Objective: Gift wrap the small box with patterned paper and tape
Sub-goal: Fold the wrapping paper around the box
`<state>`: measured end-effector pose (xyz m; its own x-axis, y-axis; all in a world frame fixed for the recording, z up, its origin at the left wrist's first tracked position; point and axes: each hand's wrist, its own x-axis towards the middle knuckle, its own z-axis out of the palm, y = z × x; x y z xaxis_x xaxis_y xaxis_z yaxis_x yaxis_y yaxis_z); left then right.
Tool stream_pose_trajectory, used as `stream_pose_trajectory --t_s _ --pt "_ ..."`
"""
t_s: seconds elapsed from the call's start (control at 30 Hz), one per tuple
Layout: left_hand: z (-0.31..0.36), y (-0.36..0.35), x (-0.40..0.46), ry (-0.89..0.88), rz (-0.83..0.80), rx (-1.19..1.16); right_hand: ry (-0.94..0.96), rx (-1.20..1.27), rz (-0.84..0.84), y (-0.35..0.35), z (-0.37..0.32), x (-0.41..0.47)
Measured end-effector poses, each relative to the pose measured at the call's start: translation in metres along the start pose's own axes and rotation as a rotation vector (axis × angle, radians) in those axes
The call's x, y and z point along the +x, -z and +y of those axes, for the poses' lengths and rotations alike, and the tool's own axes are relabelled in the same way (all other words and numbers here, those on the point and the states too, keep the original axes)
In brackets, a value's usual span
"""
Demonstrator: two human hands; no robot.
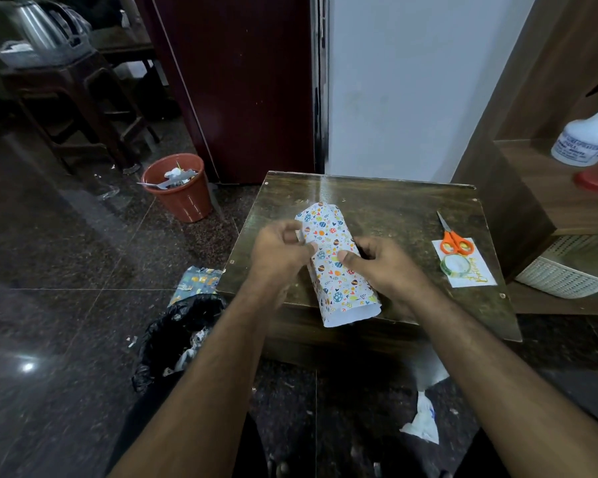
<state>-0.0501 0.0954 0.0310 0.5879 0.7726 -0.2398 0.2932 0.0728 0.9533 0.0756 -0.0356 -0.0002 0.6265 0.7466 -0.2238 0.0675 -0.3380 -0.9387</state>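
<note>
Table (387, 201): small, dark wood, carries all items.

Patterned paper (339, 270): rolled as a tube around the box, which is hidden inside. It lies at mid-table; its long axis runs from the far side toward the near edge, and the open near end overhangs that edge.

Left hand (280, 251): fingers curled, pinching the left paper edge.

Right hand (377, 263): thumb presses the seam, fingers curled round the far side.

Step, as judged: closing the seam. Pull the overlap taut and square before taping.

Scissors (454, 239), tape roll (456, 265): right side, on a card.
</note>
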Motion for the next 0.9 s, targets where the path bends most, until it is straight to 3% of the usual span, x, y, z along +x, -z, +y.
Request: stream_pose_trajectory --t_s 0.1,0.2,0.27,0.4,0.5,0.67,0.9 --pt "-0.003 -0.010 -0.001 0.194 -0.026 -0.051 -0.043 0.101 -0.027 -0.001 0.000 -0.002" --pt "-0.006 -0.020 -0.004 0.178 -0.052 -0.022 0.003 0.167 -0.031 0.002 0.000 -0.007" --pt "-0.009 -0.024 -0.005 0.077 -0.082 -0.051 0.095 0.170 0.006 0.004 -0.001 -0.012" --pt "-0.005 -0.030 -0.010 -0.350 -0.132 -0.046 0.347 0.180 0.121 0.011 -0.005 -0.018" --pt "0.002 -0.033 -0.015 -0.561 -0.110 -0.021 0.489 0.156 0.219 0.018 -0.009 -0.022" --pt "0.010 -0.038 -0.025 -0.658 -0.018 0.083 0.648 0.043 0.354 0.028 -0.006 -0.028" --pt "0.011 -0.038 -0.028 -0.636 -0.065 0.044 0.634 -0.025 0.341 0.031 -0.008 -0.035"
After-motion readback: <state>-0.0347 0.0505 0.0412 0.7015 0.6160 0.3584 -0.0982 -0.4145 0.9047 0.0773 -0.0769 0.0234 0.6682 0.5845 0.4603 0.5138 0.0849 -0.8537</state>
